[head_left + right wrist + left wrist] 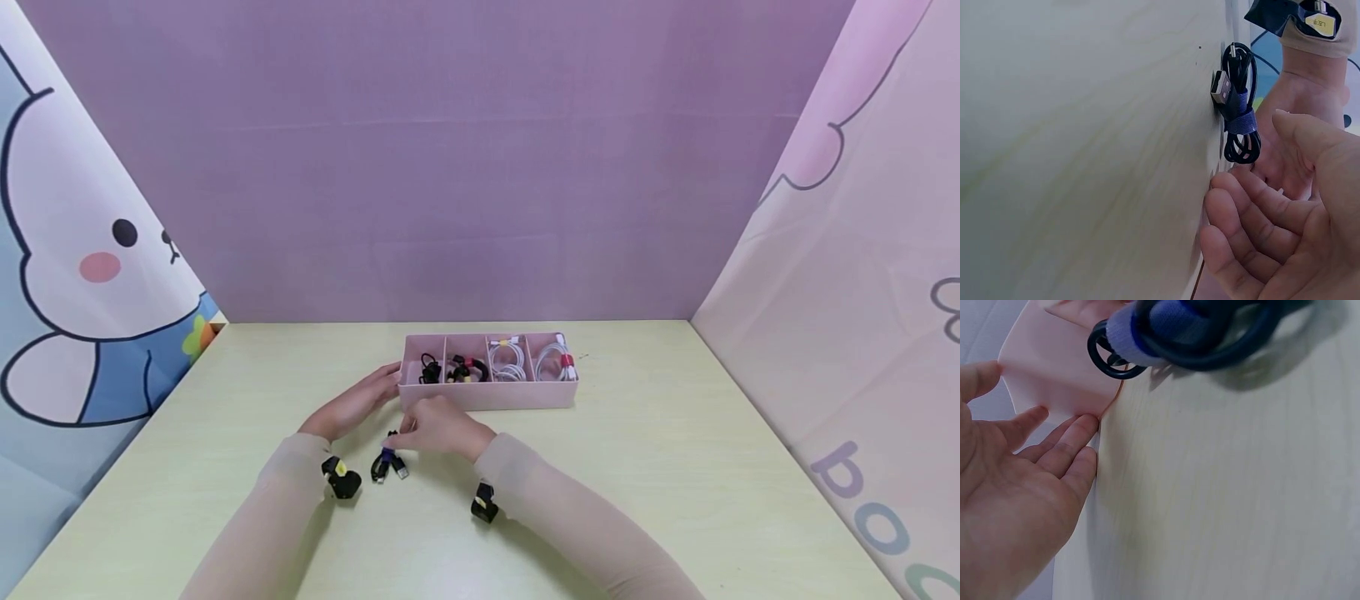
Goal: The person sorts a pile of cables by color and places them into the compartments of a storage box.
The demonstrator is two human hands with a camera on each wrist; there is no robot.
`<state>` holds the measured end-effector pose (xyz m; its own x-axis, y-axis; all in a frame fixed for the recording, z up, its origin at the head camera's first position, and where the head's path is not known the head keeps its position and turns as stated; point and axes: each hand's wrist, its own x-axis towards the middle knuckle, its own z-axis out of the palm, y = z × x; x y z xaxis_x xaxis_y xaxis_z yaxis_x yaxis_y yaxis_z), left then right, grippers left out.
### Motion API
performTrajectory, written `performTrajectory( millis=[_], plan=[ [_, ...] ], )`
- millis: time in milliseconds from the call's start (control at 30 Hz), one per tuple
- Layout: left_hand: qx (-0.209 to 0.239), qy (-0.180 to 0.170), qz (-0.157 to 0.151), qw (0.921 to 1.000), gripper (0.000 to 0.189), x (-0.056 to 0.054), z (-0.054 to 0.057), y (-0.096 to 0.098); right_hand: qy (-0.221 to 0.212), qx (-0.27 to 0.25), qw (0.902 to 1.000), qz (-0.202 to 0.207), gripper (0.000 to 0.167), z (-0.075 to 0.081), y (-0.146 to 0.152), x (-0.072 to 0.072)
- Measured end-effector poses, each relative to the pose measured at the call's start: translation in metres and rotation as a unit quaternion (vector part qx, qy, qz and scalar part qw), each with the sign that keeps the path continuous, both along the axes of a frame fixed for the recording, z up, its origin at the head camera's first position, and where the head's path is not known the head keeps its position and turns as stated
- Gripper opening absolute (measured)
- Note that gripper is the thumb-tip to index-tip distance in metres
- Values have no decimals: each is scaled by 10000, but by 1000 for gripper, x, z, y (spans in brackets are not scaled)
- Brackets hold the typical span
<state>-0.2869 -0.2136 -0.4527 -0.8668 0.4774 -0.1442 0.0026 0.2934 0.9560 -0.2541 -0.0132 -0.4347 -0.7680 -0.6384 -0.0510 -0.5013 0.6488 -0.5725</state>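
A black USB cable (1241, 106), bundled with a blue-purple strap, lies on the table in front of the pink divided box (495, 397). My left hand (358, 404) touches the box's left end; in the left wrist view its fingertips (1088, 425) rest against the pink wall. Beside the cable is my right hand (442, 429), its thumb and loosely bent fingers apart with nothing between them. In the right wrist view the cable lies just beyond these fingers (1222, 206), and a small gap shows between thumb and bundle.
The box's compartments hold a black cable (430, 369), a black cable with a red tie (480, 367), a white cable with a yellow tie (508, 360) and a white cable with a red tie (553, 362). A purple cloth (465, 183) hangs behind the table.
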Motion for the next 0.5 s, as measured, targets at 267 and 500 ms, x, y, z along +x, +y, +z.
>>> performTrajectory(
  millis=[267,500],
  plan=[
    [-45,67,8,10000,57,1,0,-1,-25,169,9998,-136,35,-2,-6,2],
    [-119,92,18,9999,58,3,1,-1,-172,191,9993,-287,37,-2,-8,3]
  ],
)
